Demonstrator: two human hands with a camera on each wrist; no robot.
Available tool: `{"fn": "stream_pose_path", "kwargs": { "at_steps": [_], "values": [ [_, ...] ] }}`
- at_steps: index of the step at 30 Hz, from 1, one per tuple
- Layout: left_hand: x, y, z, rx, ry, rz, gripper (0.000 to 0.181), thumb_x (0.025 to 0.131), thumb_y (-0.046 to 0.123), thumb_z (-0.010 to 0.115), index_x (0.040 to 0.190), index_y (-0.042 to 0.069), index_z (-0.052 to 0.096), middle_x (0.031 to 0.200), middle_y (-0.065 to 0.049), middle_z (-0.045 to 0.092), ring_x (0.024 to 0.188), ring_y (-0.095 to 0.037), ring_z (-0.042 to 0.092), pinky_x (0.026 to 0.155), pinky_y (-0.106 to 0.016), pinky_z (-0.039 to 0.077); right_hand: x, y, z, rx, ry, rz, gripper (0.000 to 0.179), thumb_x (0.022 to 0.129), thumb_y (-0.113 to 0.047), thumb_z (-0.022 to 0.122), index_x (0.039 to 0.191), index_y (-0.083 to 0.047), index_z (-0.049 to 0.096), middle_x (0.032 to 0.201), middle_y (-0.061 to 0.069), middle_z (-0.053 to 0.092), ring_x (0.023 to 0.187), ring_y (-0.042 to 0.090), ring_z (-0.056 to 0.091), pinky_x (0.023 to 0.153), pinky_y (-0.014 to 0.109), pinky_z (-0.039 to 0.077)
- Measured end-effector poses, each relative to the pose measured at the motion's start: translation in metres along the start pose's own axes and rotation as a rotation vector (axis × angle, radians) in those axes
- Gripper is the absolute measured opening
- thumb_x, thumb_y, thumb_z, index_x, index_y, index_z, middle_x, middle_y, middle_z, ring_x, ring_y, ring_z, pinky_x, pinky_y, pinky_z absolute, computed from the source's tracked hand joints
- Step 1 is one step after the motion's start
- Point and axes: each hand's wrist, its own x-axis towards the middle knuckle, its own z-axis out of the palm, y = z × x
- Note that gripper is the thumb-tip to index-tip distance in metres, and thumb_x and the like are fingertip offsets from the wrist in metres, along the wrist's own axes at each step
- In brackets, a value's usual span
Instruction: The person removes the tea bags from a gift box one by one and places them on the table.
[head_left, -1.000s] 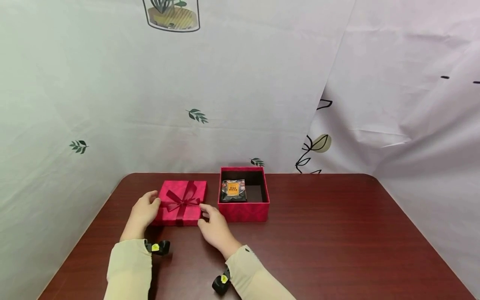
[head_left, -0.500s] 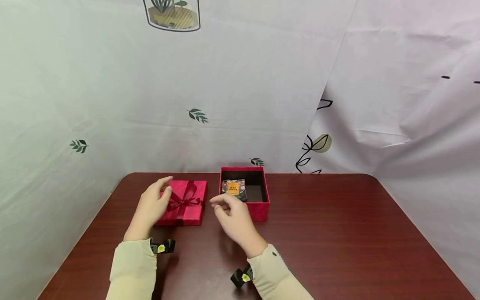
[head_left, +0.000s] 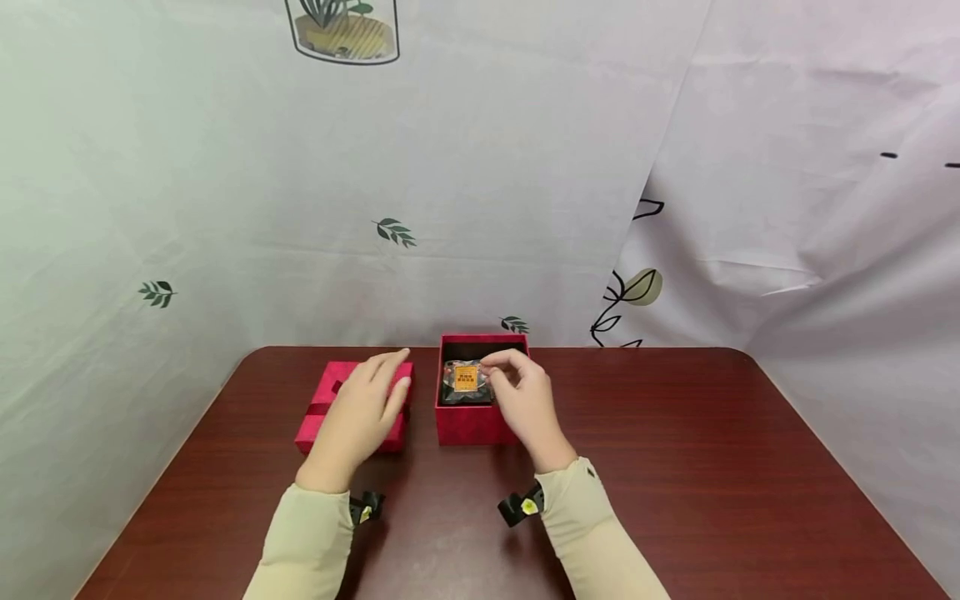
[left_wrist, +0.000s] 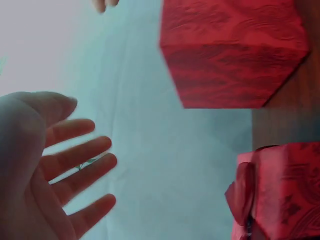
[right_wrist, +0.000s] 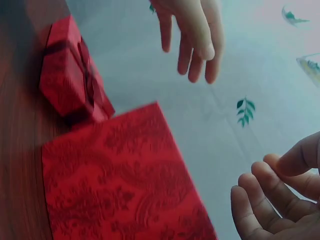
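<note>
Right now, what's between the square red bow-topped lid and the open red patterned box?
Just a bare strip of reddish-brown tabletop between lid and box, head view.

Pale beige sleeves w/ blk wrist cams, yel. tags; dk. spot, R cuff

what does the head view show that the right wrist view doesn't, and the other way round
Only the head view: the dark packet inside the red box, its orange label, and the pale sleeves.

Only the right wrist view: the right hand from its palm side, and a side-on look at the ribbon bow, which the left hand mostly covers in the head view.

Both: the red box, the lid, both hands, the table and the patterned backdrop.
</note>
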Motion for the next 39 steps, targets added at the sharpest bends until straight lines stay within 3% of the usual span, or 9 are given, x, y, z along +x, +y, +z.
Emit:
{"fn": "stream_pose_path", "kwargs": {
  "at_steps": [5,9,15,22,26,29,32,34,39],
  "values": [
    [-0.001,0.006,0.018,0.115,0.004,0.109,0.054,0.096,0.024,0.069,0.143,0.0,0.055,0.14,-0.021,0.057,0.132,-0.038,0.052,0.112,-0.057,0.038,0.011,0.012,-0.002,-0.008,0.006,0.062,0.015,0.096,0.002,0.058,0.102,0.002,0.071,0.092,0.017,0.074,0.086,0.041,0.071,0.075,0.04,0.061],
    [-0.004,0.01,0.031,0.138,-0.062,0.089,0.063,0.096,0.033,0.069,0.148,0.003,0.051,0.151,-0.018,0.05,0.144,-0.035,0.04,0.118,-0.06,0.028,0.018,0.019,-0.001,-0.07,-0.03,0.156,0.016,0.097,-0.001,0.059,0.108,0.003,0.07,0.096,0.021,0.072,0.089,0.038,0.071,0.079,0.041,0.061],
    [-0.008,0.011,0.045,0.15,-0.167,0.054,0.071,0.098,0.045,0.064,0.153,0.004,0.044,0.159,-0.014,0.04,0.15,-0.031,0.031,0.12,-0.06,0.022,0.029,0.02,0.002,-0.251,-0.132,0.249,0.029,0.099,-0.011,0.057,0.123,0.002,0.068,0.106,0.014,0.071,0.092,0.027,0.068,0.081,0.042,0.057],
    [-0.012,0.011,0.051,0.167,-0.177,0.049,0.073,0.098,0.046,0.064,0.154,0.004,0.043,0.16,-0.013,0.039,0.149,-0.03,0.033,0.118,-0.061,0.025,0.041,0.025,0.009,-0.365,-0.245,0.337,0.039,0.1,-0.015,0.057,0.134,0.004,0.061,0.128,0.02,0.066,0.108,0.03,0.066,0.091,0.047,0.055],
    [-0.013,0.01,0.053,0.175,-0.17,0.061,0.072,0.098,0.043,0.064,0.155,0.005,0.041,0.161,-0.012,0.038,0.149,-0.029,0.033,0.118,-0.061,0.025,0.046,0.029,0.012,-0.418,-0.285,0.381,0.04,0.102,-0.017,0.058,0.135,0.006,0.059,0.121,0.021,0.068,0.084,0.025,0.068,0.084,0.043,0.057],
    [-0.012,0.009,0.054,0.183,-0.175,0.063,0.072,0.099,0.042,0.063,0.157,0.006,0.038,0.162,-0.011,0.036,0.15,-0.028,0.031,0.119,-0.06,0.024,0.048,0.031,0.014,-0.465,-0.312,0.397,0.026,0.103,-0.018,0.057,0.103,0.006,0.068,0.081,0.012,0.066,0.055,0.017,0.055,0.062,0.033,0.051],
    [-0.011,0.008,0.056,0.187,-0.185,0.059,0.072,0.1,0.042,0.062,0.157,0.007,0.036,0.163,-0.01,0.035,0.151,-0.027,0.03,0.119,-0.059,0.023,0.05,0.033,0.016,-0.502,-0.331,0.404,0.038,0.101,-0.016,0.057,0.065,-0.005,0.053,0.052,0.003,0.041,0.044,0.014,0.04,0.049,0.028,0.037],
    [-0.011,0.007,0.057,0.184,-0.193,0.054,0.073,0.1,0.042,0.062,0.158,0.007,0.036,0.163,-0.01,0.034,0.151,-0.027,0.029,0.12,-0.059,0.023,0.051,0.034,0.017,-0.516,-0.342,0.409,0.048,0.1,-0.015,0.057,0.056,-0.012,0.04,0.049,-0.001,0.032,0.042,0.013,0.034,0.048,0.028,0.033],
    [-0.01,0.005,0.057,0.169,-0.199,0.04,0.072,0.1,0.042,0.062,0.158,0.007,0.035,0.164,-0.01,0.033,0.152,-0.026,0.027,0.12,-0.059,0.022,0.054,0.036,0.018,-0.512,-0.376,0.422,0.053,0.101,-0.015,0.057,0.052,-0.015,0.036,0.048,-0.003,0.028,0.042,0.013,0.028,0.049,0.028,0.033]
  ]
}}
